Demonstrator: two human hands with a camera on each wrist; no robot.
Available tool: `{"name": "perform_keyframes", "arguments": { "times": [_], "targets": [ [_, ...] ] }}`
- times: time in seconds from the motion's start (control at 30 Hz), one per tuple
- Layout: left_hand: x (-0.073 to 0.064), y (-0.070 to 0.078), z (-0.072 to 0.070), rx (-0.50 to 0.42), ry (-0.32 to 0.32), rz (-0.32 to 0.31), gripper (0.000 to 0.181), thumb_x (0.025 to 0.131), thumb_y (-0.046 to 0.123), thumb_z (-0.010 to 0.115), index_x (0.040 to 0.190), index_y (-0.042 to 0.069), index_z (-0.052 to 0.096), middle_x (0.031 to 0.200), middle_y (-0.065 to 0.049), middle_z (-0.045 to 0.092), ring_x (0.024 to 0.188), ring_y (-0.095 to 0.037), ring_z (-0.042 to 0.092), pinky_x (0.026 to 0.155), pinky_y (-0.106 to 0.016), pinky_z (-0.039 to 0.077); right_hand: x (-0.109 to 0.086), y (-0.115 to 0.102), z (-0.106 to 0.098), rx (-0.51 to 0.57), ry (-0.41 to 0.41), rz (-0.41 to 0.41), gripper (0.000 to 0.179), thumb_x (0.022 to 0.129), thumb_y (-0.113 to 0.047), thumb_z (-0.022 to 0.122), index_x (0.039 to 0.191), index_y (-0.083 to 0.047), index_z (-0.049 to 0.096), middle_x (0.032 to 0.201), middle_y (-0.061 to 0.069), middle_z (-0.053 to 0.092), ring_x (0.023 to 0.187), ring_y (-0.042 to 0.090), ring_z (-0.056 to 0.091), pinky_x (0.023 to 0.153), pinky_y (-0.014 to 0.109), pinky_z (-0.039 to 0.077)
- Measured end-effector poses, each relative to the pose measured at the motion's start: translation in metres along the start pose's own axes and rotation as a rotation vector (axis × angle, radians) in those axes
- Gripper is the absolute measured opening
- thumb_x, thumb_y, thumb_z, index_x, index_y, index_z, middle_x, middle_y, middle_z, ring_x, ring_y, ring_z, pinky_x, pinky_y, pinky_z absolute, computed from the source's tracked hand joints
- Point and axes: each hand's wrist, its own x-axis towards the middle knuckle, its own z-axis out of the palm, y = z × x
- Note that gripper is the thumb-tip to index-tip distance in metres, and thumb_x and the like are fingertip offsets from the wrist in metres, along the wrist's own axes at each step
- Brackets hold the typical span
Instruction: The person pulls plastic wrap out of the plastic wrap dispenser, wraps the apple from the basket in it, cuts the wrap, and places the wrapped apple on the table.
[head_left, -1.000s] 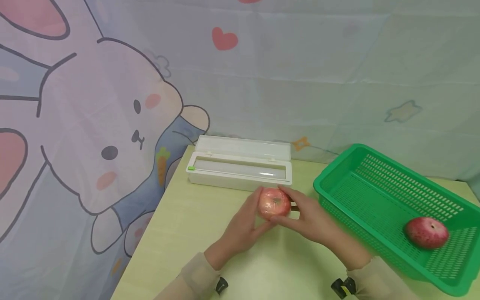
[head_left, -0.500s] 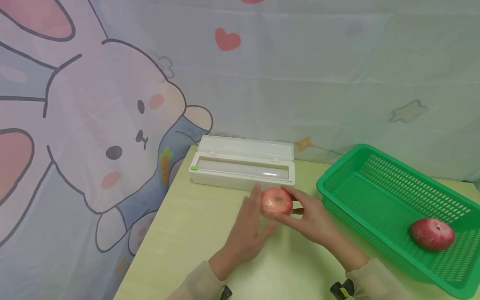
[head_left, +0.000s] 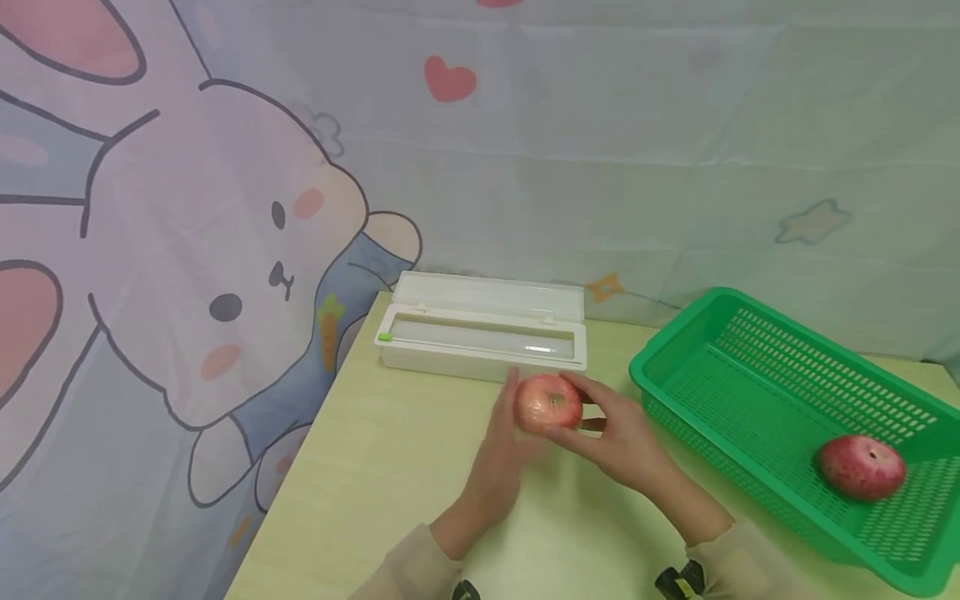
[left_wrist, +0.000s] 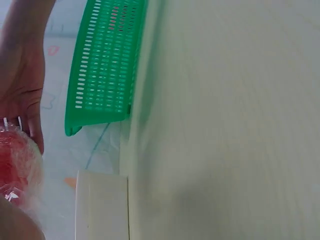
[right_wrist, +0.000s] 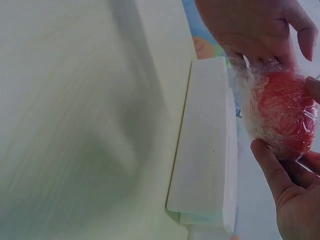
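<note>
A red apple [head_left: 548, 403] wrapped in clear cling film is held up above the table. My right hand [head_left: 630, 439] grips it from the right, thumb at the near side and fingers at the far side. Flat against its left side lies my left hand [head_left: 492, 467], fingers straight and thumb blurred. In the right wrist view, crinkled film bunches on the underside of the apple [right_wrist: 285, 117], above the fingers of my right hand [right_wrist: 295, 200]. The left wrist view catches only part of the apple [left_wrist: 15, 167] at its left edge.
Behind the apple stands a white cling film dispenser [head_left: 480, 362], its clear lid [head_left: 487, 293] raised and a green slider [head_left: 385, 337] at its left end. A green basket [head_left: 750, 492] on the right holds another reddish apple [head_left: 861, 467]. A printed curtain [head_left: 570, 192] hangs behind the table.
My left hand has loosened from the apple, its fingers straightening and its thumb coming away, then laid itself against the side again. My right hand keeps its grip.
</note>
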Motion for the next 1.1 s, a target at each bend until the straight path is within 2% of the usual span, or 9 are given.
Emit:
{"name": "perform_keyframes", "arguments": {
  "times": [0.13, 0.27, 0.4, 0.5, 0.63, 0.73, 0.87, 0.97, 1.1],
  "targets": [
    [-0.003, 0.003, -0.006, -0.013, 0.003, 0.004, 0.071, 0.108, 0.020, 0.038, 0.173, 0.015, 0.009, 0.180, 0.004, 0.009, 0.164, -0.019, 0.011, 0.132, -0.056, 0.014, 0.000, 0.001, -0.001, -0.015, 0.024, -0.027, 0.072, 0.087, -0.015, 0.091, 0.149, -0.002, 0.058, 0.139, 0.016, 0.067, 0.125, 0.035, 0.066, 0.087, 0.041, 0.065],
    [-0.004, 0.004, -0.006, -0.056, -0.041, -0.014, 0.065, 0.114, 0.027, 0.029, 0.172, 0.008, 0.008, 0.180, -0.001, 0.007, 0.165, -0.023, 0.006, 0.132, -0.055, 0.009, 0.001, -0.002, -0.002, -0.071, 0.040, -0.083, 0.075, 0.085, -0.013, 0.092, 0.151, -0.002, 0.057, 0.142, 0.016, 0.066, 0.127, 0.035, 0.065, 0.087, 0.040, 0.065],
    [-0.002, 0.006, -0.004, -0.182, -0.068, -0.033, 0.067, 0.113, 0.029, 0.026, 0.171, 0.005, 0.003, 0.180, -0.009, 0.002, 0.165, -0.029, 0.000, 0.132, -0.058, 0.005, 0.002, -0.005, -0.003, -0.108, 0.038, -0.125, 0.077, 0.085, -0.012, 0.092, 0.151, -0.002, 0.056, 0.144, 0.018, 0.065, 0.128, 0.037, 0.065, 0.086, 0.041, 0.065],
    [0.000, 0.007, -0.004, -0.327, -0.078, -0.032, 0.069, 0.113, 0.030, 0.027, 0.170, 0.001, 0.001, 0.179, -0.014, 0.003, 0.165, -0.034, 0.000, 0.131, -0.060, 0.006, 0.003, -0.006, -0.003, -0.119, 0.043, -0.137, 0.077, 0.084, -0.012, 0.093, 0.151, -0.002, 0.056, 0.143, 0.018, 0.065, 0.127, 0.037, 0.065, 0.085, 0.041, 0.065],
    [0.003, 0.008, -0.006, -0.608, -0.065, -0.093, 0.067, 0.111, 0.026, 0.025, 0.169, -0.003, 0.008, 0.177, -0.020, 0.015, 0.163, -0.035, 0.013, 0.132, -0.055, 0.012, 0.002, -0.006, -0.005, -0.126, 0.050, -0.145, 0.077, 0.083, -0.012, 0.093, 0.150, -0.001, 0.057, 0.142, 0.018, 0.066, 0.126, 0.037, 0.065, 0.085, 0.041, 0.065],
    [0.006, 0.008, -0.006, -0.738, -0.023, -0.177, 0.065, 0.110, 0.027, 0.020, 0.169, -0.002, 0.016, 0.174, -0.018, 0.027, 0.160, -0.029, 0.025, 0.132, -0.050, 0.015, 0.000, -0.004, -0.007, -0.143, 0.042, -0.148, 0.077, 0.083, -0.011, 0.093, 0.150, -0.001, 0.057, 0.141, 0.017, 0.066, 0.126, 0.037, 0.065, 0.085, 0.042, 0.065],
    [0.011, 0.010, -0.004, -0.793, 0.002, -0.253, 0.058, 0.113, 0.029, 0.024, 0.161, 0.000, 0.041, 0.161, -0.010, 0.050, 0.150, -0.020, 0.042, 0.129, -0.044, 0.025, -0.003, -0.003, -0.007, -0.187, 0.018, -0.161, 0.077, 0.084, -0.015, 0.093, 0.150, -0.002, 0.057, 0.143, 0.015, 0.066, 0.127, 0.036, 0.065, 0.087, 0.042, 0.065],
    [0.013, 0.012, -0.002, -0.834, -0.009, -0.276, 0.054, 0.114, 0.028, 0.026, 0.152, 0.002, 0.054, 0.151, -0.005, 0.059, 0.143, -0.018, 0.049, 0.124, -0.042, 0.031, -0.005, -0.002, -0.005, -0.225, 0.022, -0.181, 0.078, 0.083, -0.019, 0.094, 0.151, -0.004, 0.057, 0.143, 0.015, 0.066, 0.127, 0.034, 0.065, 0.088, 0.041, 0.065],
    [0.014, 0.013, 0.000, -0.885, 0.004, -0.297, 0.054, 0.112, 0.025, 0.027, 0.151, 0.000, 0.055, 0.150, -0.008, 0.060, 0.142, -0.020, 0.051, 0.124, -0.042, 0.033, -0.006, -0.002, -0.001, -0.247, 0.051, -0.214, 0.079, 0.081, -0.019, 0.095, 0.150, -0.004, 0.058, 0.140, 0.015, 0.067, 0.123, 0.034, 0.067, 0.085, 0.041, 0.065]
  ]
}}
